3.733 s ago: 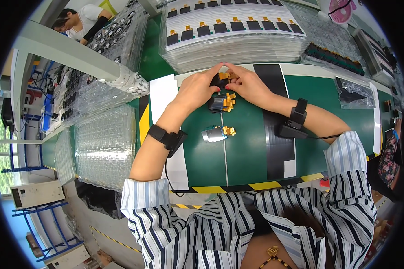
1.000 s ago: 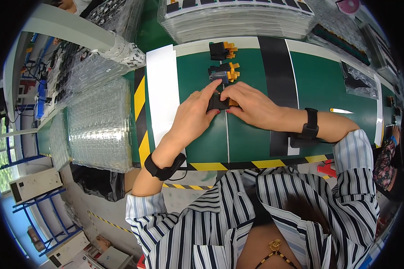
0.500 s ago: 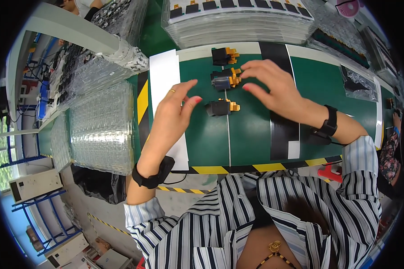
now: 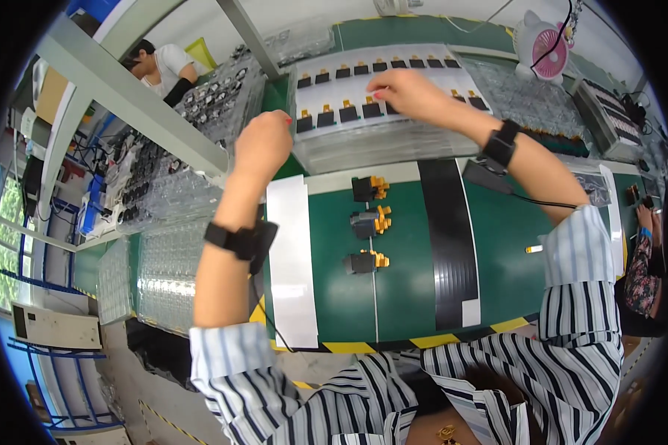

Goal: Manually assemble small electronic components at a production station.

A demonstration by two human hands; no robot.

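Observation:
Black flat modules with orange flex tails (image 4: 349, 113) lie in two rows on a white-topped stack of clear trays (image 4: 364, 152) at the far side. My right hand (image 4: 412, 95) is over the near row, its thumb and forefinger slightly apart with nothing visible between them; it hides some modules. Just left of the stack, my left hand (image 4: 263, 148) is raised and closed, its fingers curled together; whatever they may hold is hidden. Nearer me on the green table stand three separate black module groups with orange tails, the far one (image 4: 364, 190), the middle one (image 4: 365, 224) and the near one (image 4: 362, 262).
White paper sheets (image 4: 289, 259) lie left of the groups, a black strip (image 4: 447, 252) right of them. Clear trays (image 4: 174, 274) are stacked at left. A grey post (image 4: 141, 96) crosses the upper left. A pink fan (image 4: 545, 48) stands far right; co-workers sit at both sides.
Both hands have left the module groups and moved away from me to the tray stack. My left hand has closed. The view has tilted up, showing more of the trays.

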